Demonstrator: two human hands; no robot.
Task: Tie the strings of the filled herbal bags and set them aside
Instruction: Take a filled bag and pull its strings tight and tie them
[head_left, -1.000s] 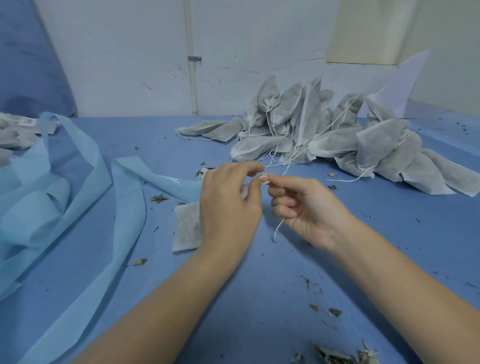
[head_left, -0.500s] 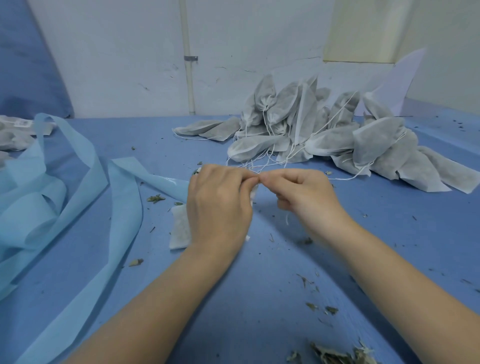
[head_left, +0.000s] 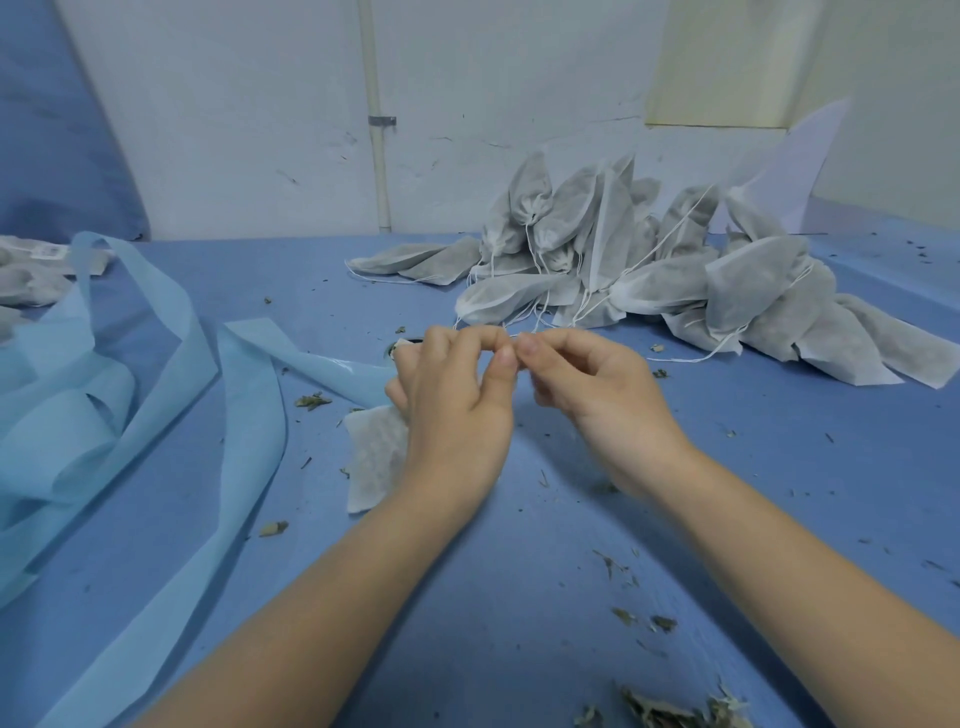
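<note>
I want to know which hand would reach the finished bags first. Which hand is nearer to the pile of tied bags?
Right. The right hand sits just in front of the pile of tied bags, below its near edge. The left hand is farther left, over the white bag.

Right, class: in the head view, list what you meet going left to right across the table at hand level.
Light blue fabric strips → white herbal bag under the left hand → left hand → right hand, both pinching the string → pile of grey herbal bags, further back.

Left hand (head_left: 457, 410) hides most of bag (head_left: 375, 457); string unseen.
</note>
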